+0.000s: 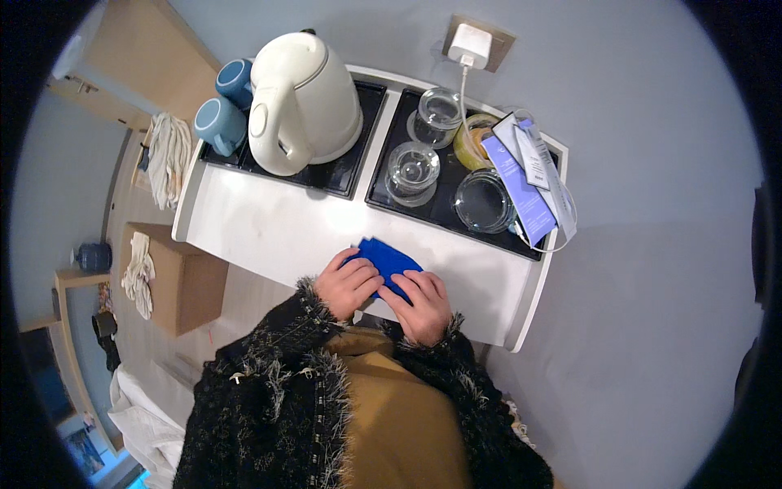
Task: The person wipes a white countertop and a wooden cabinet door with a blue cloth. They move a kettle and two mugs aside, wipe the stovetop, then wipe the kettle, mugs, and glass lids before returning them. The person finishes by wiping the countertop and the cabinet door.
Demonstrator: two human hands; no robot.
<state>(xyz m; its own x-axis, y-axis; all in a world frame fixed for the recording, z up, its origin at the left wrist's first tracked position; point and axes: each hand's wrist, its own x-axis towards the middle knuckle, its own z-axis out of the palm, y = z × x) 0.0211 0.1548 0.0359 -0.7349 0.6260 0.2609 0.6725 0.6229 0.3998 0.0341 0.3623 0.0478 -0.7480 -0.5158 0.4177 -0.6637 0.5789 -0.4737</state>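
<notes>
A folded blue cloth point(386, 258) lies at the front edge of the white tabletop point(277, 210). From the left, my left hand point(346, 287) rests on it with fingers curled over its edge. My right hand point(423, 307) holds the cloth's right side, fingers bent on top. The two hands nearly meet over the cloth, and its near part is hidden beneath them.
Behind the cloth, a white electric kettle point(326, 106) and blue mugs point(220, 124) stand on a black tray. Another black tray point(444, 213) holds glass cups point(413, 169), a yellow tape roll point(471, 145) and purple packaging point(519, 189). A charger point(470, 45) is plugged into the wall.
</notes>
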